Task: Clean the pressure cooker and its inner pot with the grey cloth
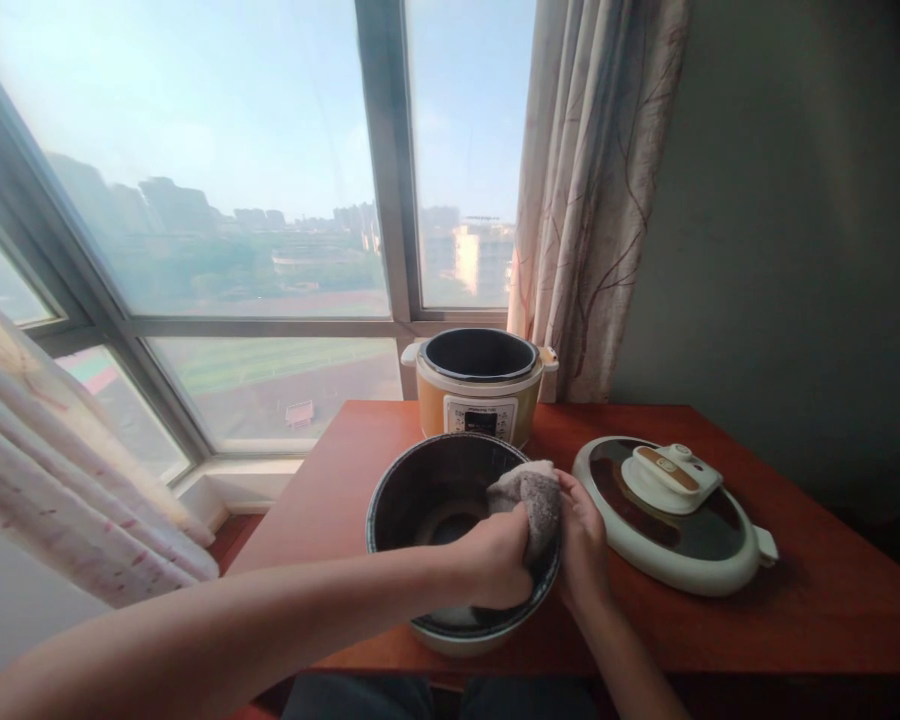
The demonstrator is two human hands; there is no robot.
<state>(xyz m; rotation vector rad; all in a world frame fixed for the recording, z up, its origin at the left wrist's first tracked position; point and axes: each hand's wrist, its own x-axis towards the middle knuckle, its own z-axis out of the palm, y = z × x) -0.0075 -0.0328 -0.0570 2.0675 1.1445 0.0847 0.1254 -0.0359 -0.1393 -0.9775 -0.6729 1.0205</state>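
A dark inner pot (pixel 420 490) stands on the red-brown table (pixel 795 610) close to me. Inside its right wall my left hand (pixel 495 562) presses a grey cloth (pixel 534 495) against the rim. From outside, my right hand (pixel 585 545) holds the pot's right edge, touching the cloth. Behind the pot sits an orange and cream pressure cooker base (pixel 478 395), open on top with no lid on it.
The cooker's lid (pixel 675 515), cream with a dark top and a knob, lies flat on the table to the right. A window and a patterned curtain (pixel 592 190) are behind the table. Another curtain (pixel 60 470) hangs at the left.
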